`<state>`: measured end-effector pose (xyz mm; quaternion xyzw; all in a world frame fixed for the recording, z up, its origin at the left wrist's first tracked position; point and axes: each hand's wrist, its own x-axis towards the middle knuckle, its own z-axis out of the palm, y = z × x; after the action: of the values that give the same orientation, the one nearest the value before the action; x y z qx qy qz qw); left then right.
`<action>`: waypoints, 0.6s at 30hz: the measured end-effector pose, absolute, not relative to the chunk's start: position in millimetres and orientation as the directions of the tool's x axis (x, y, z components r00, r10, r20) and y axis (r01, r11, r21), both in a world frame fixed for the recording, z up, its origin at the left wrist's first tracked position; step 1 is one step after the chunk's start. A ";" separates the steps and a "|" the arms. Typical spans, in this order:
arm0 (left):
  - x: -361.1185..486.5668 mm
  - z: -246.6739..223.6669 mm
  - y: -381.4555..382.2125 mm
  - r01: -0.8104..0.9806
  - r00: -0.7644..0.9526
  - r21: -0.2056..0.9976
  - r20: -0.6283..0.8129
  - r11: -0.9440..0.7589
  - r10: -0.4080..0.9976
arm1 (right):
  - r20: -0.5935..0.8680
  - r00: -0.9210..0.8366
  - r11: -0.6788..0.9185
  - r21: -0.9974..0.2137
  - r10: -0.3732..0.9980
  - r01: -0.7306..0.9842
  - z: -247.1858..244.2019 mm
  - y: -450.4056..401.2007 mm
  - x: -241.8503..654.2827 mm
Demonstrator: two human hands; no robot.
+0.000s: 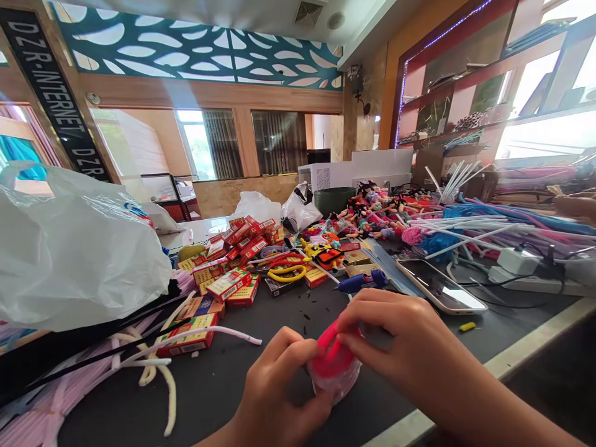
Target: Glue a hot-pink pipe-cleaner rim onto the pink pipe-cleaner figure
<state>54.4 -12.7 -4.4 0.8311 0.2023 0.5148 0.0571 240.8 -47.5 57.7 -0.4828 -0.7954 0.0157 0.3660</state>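
Note:
Between my two hands is a small craft piece of bright pink fuzzy pipe cleaner [329, 360] on a pale pink, rounded base [342, 386]. My left hand [279, 379] grips it from the left side, thumb low and fingers at the upper edge. From above, my right hand [395, 332] pinches the upper part of the bright pink pipe cleaner between thumb and fingertips. The underside of the piece is partly hidden by my left thumb. Just beyond my right hand lies a blue glue gun [363, 282].
Red-and-green small boxes [233, 285] pile up beyond my left hand. Pipe cleaner bundles [41, 397] and a white plastic bag [79, 248] lie left. A phone [442, 285], a power strip [535, 282] and a co-worker's blurred hand [577, 203] are right. Small dolls [382, 208] heap behind.

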 end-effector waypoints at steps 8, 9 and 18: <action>56.9 -5.0 -13.2 0.276 0.391 0.275 0.843 -0.921 0.369 | 0.594 -0.272 0.554 -0.364 0.757 0.749 55.1 -44.9 241.9; 56.6 -5.2 -12.5 0.269 0.398 0.265 0.845 -0.926 0.357 | 0.592 -0.270 0.552 -0.366 0.759 0.749 54.9 -44.9 241.8; 55.2 -22.6 -8.5 0.187 0.436 0.306 0.826 -0.934 0.358 | 0.516 -0.250 0.495 -0.417 0.819 0.762 58.6 -47.8 240.5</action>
<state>55.2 -8.5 -22.6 0.8431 0.1616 0.5059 0.0842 240.5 -47.8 58.6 -0.5008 -0.7895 0.0403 0.3526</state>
